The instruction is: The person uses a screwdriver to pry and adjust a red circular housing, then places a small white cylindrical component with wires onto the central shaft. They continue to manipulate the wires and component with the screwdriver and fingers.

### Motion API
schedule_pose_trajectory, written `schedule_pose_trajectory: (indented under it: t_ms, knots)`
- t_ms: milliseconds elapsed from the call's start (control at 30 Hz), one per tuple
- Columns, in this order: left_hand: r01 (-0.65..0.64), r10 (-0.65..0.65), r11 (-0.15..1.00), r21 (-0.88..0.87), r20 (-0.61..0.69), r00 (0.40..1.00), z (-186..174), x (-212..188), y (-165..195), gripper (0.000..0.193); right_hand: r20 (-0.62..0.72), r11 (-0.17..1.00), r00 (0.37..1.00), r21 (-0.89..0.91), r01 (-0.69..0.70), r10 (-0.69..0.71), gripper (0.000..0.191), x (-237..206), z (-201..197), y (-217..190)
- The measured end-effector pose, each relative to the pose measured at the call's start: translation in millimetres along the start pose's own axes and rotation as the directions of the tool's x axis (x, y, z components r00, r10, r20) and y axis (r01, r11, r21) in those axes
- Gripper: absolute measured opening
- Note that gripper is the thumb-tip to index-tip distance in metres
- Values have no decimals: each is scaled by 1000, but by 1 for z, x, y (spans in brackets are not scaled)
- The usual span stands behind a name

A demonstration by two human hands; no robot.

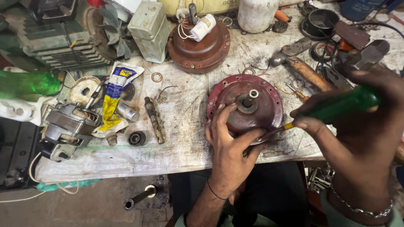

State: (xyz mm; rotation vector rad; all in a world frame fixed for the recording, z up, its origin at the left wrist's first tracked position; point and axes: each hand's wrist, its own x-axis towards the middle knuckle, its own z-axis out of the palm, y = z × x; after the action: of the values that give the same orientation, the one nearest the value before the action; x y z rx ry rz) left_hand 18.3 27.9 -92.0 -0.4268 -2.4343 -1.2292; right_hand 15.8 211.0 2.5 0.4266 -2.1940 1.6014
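Red motor housing [245, 103] steadied under left hand [229, 145]; right hand [357, 126] grip closed on green screwdriver [336, 107] at its rim

Brown motor cover [198, 45], small electric motor [69, 126], yellow-blue pouch [114, 90], green bottle [27, 83], perhaps a bearing [136, 138]
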Motion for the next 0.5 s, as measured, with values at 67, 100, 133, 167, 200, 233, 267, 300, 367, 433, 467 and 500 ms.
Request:
schedule_pose_trajectory:
  t_ms: [67,100,133,167,200,233,267,300,367,433,467,500]
  knots:
    - [1,-1,1000,-11,5,1000,-1,0,-2,37,-32,1000,999,-21,9,-10,75,-6,3,-2]
    - [1,-1,1000,-15,6,1000,-3,0,-3,37,-41,999,999,-41,23,-25,76,-9,4,-3]
    - [2,-2,1000,-19,6,1000,-3,0,-4,36,-37,995,997,-79,57,-60,75,-10,5,-2]
    - [1,-1,1000,-16,12,1000,-4,0,-5,35,-31,989,995,-118,90,-95,75,-12,5,0]
    - [0,0,1000,-13,19,1000,-4,0,-7,34,-24,980,991,-156,123,-128,74,-13,4,2]
    - [0,0,1000,-11,25,1000,-4,0,-7,33,-14,969,987,-194,155,-160,74,-13,3,5]
    - [0,0,1000,-8,33,999,-3,-1,-8,32,2,949,978,-243,203,-208,75,-13,2,7]
    - [0,1,1000,-4,41,999,-3,-1,-9,30,18,923,967,-291,250,-256,77,-13,1,10]
    - [0,0,1000,-4,52,999,-3,-2,-10,29,56,868,939,-366,337,-340,80,-13,0,12]
    - [4,-3,1000,-11,57,998,-3,-3,-11,29,67,865,934,-359,352,-352,79,-13,0,12]
    - [1,-1,1000,-12,49,999,-3,-3,-11,28,73,868,935,-352,351,-348,78,-13,1,10]
    - [-2,2,1000,-13,40,999,-3,-3,-11,28,79,870,935,-346,350,-345,78,-13,1,8]
